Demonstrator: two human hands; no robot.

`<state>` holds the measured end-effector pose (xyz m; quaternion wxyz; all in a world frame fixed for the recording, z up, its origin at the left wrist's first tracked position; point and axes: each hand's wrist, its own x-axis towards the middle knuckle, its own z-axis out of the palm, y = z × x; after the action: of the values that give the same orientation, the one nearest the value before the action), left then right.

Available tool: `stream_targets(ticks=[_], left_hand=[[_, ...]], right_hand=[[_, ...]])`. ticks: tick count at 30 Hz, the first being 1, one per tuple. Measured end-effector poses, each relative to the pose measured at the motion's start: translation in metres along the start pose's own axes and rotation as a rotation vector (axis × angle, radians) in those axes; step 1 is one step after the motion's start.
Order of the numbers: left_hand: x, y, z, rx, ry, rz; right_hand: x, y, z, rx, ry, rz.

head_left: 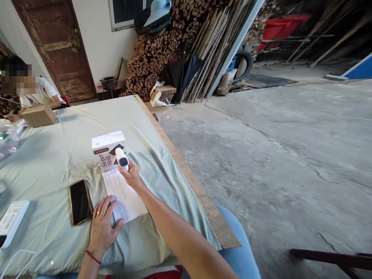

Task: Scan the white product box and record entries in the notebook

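My right hand (132,175) is wrapped round the handle of a white infrared thermometer (122,158). Its blue-rimmed screen faces me, and its front end points at a white box (108,139) with brown "Super Meal" print. Whether the thermometer touches the box, I cannot tell. Below the box lies a printed paper sheet (128,197), partly under my right wrist. My left hand (102,223), with a ring and a red wrist string, rests flat with fingers spread at the sheet's left edge. Just left of it is a dark-screened phone (80,202) in a brown-edged case.
A pale green cloth (84,147) with wrinkles covers the table, whose wooden edge (186,174) runs along the right. At far left a person (43,91) sits behind a cardboard box (39,116). A white power strip (14,221) lies near left. Stacked firewood (157,58) lines the wall.
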<state>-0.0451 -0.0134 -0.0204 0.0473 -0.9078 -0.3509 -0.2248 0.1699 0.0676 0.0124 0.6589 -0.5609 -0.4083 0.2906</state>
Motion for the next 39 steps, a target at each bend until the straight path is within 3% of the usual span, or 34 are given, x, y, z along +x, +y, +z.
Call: stream_targets(ticks=[16, 28, 39], left_hand=[[0.003, 0.003, -0.003, -0.007, -0.028, -0.005], [0.002, 0.003, -0.003, -0.019, -0.093, -0.051], [-0.001, 0.002, -0.002, -0.007, -0.089, -0.063]], right_hand=[[0.004, 0.014, -0.003, -0.028, -0.069, -0.034], [0.0, -0.001, 0.0, -0.029, -0.072, 0.062], [-0.008, -0.028, -0.011, 0.151, -0.235, 0.122]])
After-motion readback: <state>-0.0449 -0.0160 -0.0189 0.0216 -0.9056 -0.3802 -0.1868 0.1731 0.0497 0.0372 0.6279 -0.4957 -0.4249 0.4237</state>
